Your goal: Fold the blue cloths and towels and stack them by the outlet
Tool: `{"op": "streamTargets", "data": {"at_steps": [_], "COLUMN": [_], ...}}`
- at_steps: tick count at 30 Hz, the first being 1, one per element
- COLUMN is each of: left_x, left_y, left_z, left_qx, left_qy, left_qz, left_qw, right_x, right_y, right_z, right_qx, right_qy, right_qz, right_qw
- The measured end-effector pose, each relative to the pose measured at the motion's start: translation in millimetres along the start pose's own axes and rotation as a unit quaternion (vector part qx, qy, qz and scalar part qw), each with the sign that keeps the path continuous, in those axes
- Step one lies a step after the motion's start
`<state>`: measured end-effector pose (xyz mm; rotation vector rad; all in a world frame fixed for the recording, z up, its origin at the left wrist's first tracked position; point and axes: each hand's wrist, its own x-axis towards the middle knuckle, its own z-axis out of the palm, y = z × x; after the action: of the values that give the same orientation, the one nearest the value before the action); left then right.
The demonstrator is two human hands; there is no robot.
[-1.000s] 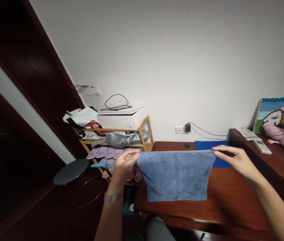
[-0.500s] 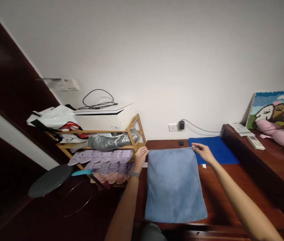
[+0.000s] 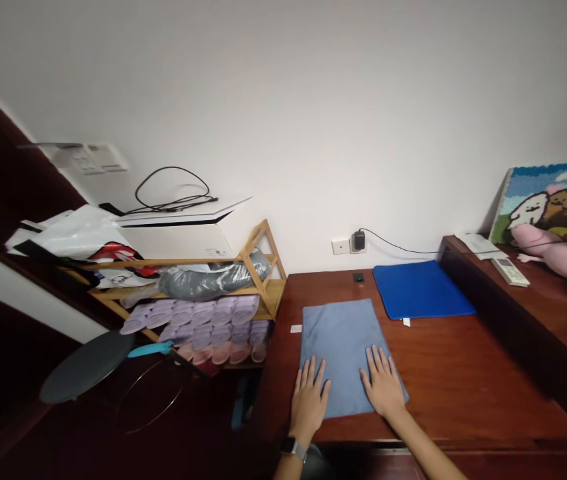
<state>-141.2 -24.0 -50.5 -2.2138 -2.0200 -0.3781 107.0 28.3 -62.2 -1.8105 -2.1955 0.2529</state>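
Note:
A grey-blue cloth (image 3: 341, 340) lies flat on the reddish-brown wooden desk (image 3: 443, 373), its far edge short of the wall. My left hand (image 3: 309, 399) rests palm down on its near left part, fingers spread. On the near right part lies my right hand (image 3: 382, 383), also flat with the fingers apart. Neither hand grips anything. Beyond the cloth to the right is a bright blue folded cloth (image 3: 421, 290) with a small white tag at its near edge. A white label (image 3: 296, 329) sticks out at the grey-blue cloth's left side.
Left of the desk, a wooden rack (image 3: 263, 267) holds a white box (image 3: 173, 240), bags and several slippers (image 3: 203, 313). A round stool (image 3: 88, 367) stands by it. A raised ledge on the right carries a remote (image 3: 509, 272) and a pink plush toy (image 3: 553, 253).
The grey-blue cloth, held by its far corners before, now lies flat on the desk. Both hands have let go and come nearer, palms down on it.

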Motion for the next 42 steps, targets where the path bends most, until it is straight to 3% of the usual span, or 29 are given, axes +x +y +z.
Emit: {"op": "streamTargets", "data": {"at_steps": [2,5,8,10,12,14,16,20,23,25,28,32,38,42], "left_x": [-5.9,-17.2,-20.1,-12.1,0.5,10.5,11.6,-14.4,-31.4,-27.5,-4.6,17.7,14.4,13.3], "left_y": [10.4,40.3,67.0,70.9,62.6,49.0,39.5,50.9,72.1,78.2,67.2,39.5,29.1,27.3], "left_z": [-9.6,-29.7,-47.3,-51.8,-48.2,-37.4,-23.5,-4.7,-7.9,-16.2,-26.5,-20.8,-4.6,-6.9], "left_qx": [0.012,0.021,-0.002,-0.025,-0.034,-0.029,-0.019,-0.005,-0.010,-0.019,-0.022,-0.019,-0.022,-0.019], "left_qy": [-0.001,0.007,0.013,0.027,0.038,0.029,0.010,0.008,0.021,0.036,0.044,-0.008,-0.050,-0.059], "left_qz": [-0.022,-0.062,-0.049,-0.010,0.031,0.059,0.059,0.000,-0.038,-0.034,0.008,0.011,0.014,0.020], "left_qw": [1.000,0.998,0.999,0.999,0.998,0.997,0.998,1.000,0.999,0.999,0.999,1.000,0.998,0.998], "right_x": [17.3,52.1,73.3,69.7,53.1,31.9,16.6,24.5,52.2,69.7,87.2,95.2,89.8,92.0], "right_y": [12.8,35.9,49.3,47.1,38.9,31.0,28.6,43.2,58.6,63.0,59.5,51.0,50.1,51.3], "right_z": [-10.8,-36.9,-56.2,-55.2,-42.4,-23.8,-8.5,-9.4,-27.6,-37.1,-41.2,-31.8,-20.0,-22.1], "right_qx": [0.003,0.008,-0.006,-0.016,-0.017,-0.016,-0.018,-0.026,-0.019,-0.009,0.005,-0.012,-0.041,-0.033], "right_qy": [-0.018,-0.076,-0.085,-0.031,0.013,0.011,-0.008,-0.036,-0.087,-0.104,-0.071,-0.056,-0.067,-0.031], "right_qz": [-0.038,-0.149,-0.224,-0.168,-0.067,0.020,0.059,0.003,-0.080,-0.099,-0.080,-0.042,0.044,0.032], "right_qw": [0.999,0.986,0.971,0.985,0.998,1.000,0.998,0.999,0.993,0.990,0.994,0.997,0.996,0.998]}}
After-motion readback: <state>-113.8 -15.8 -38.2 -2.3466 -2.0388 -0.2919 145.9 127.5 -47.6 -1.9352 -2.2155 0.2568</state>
